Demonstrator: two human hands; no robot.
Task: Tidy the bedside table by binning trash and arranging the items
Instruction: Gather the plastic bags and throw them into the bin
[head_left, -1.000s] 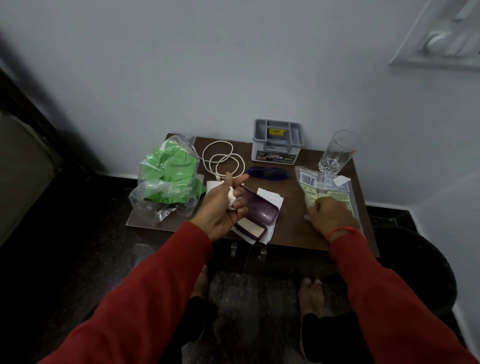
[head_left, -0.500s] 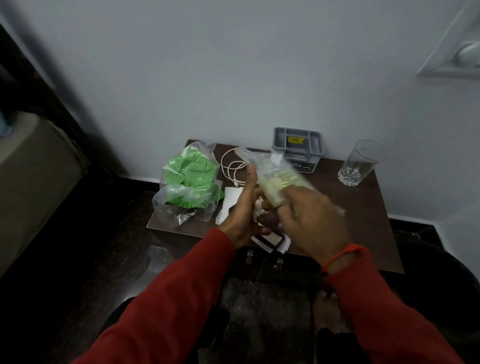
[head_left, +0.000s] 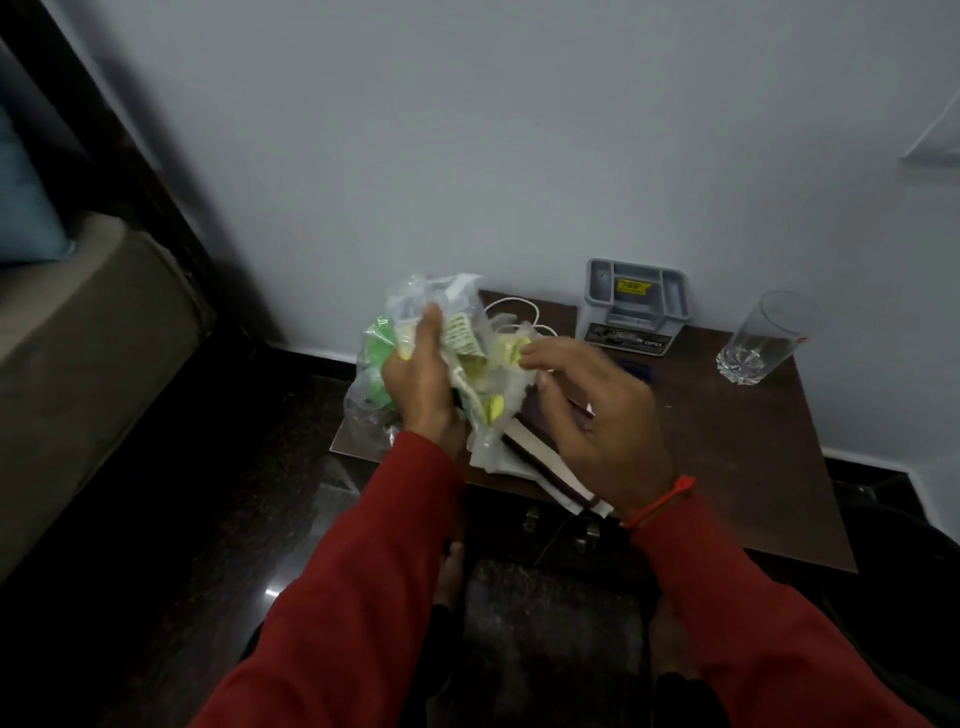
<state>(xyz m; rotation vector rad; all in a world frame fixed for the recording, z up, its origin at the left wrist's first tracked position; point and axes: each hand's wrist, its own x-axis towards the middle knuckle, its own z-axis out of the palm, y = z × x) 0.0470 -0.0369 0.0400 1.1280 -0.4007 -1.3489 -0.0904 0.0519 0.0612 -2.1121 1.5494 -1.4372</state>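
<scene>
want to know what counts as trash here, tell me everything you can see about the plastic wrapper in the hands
The plastic wrapper is thin, clear, crinkly film, crumpled, with a printed yellow-green label on it. It is held up above the near left part of the bedside table. The left hand grips its left side, and the right hand touches its right edge with its fingertips. Motion blur hides the print.

The dark brown wooden surface carries a grey plastic organiser box, a clear drinking glass, a white coiled cable and a green-filled clear plastic bag.
</scene>
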